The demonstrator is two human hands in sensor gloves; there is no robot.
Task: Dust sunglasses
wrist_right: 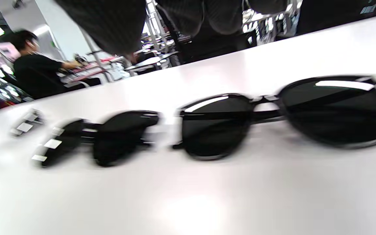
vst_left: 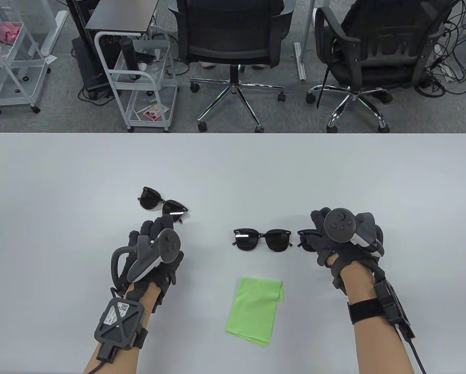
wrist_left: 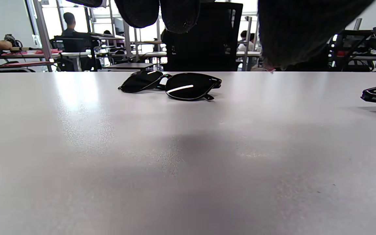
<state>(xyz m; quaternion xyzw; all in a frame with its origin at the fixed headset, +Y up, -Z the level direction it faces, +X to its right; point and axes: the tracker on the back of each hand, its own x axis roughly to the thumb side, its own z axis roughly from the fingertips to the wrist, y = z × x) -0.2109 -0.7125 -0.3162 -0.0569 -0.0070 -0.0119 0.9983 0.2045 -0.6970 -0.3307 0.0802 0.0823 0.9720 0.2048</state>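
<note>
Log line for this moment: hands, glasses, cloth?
left hand: free | right hand: over right sunglasses | middle sunglasses, left sunglasses: on table | green cloth: untouched

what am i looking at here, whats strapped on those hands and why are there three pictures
These are a person's two hands in black sensor gloves, each with a tracker strapped on its back. One camera looks down at the white table; the other two sit on the wrists, looking low across it. The left hand and right hand hold nothing yet. Three pairs of sunglasses lie there: the left pair, the middle pair, and the right pair, partly hidden under the right hand. A green cloth lies nearer the person.
</note>
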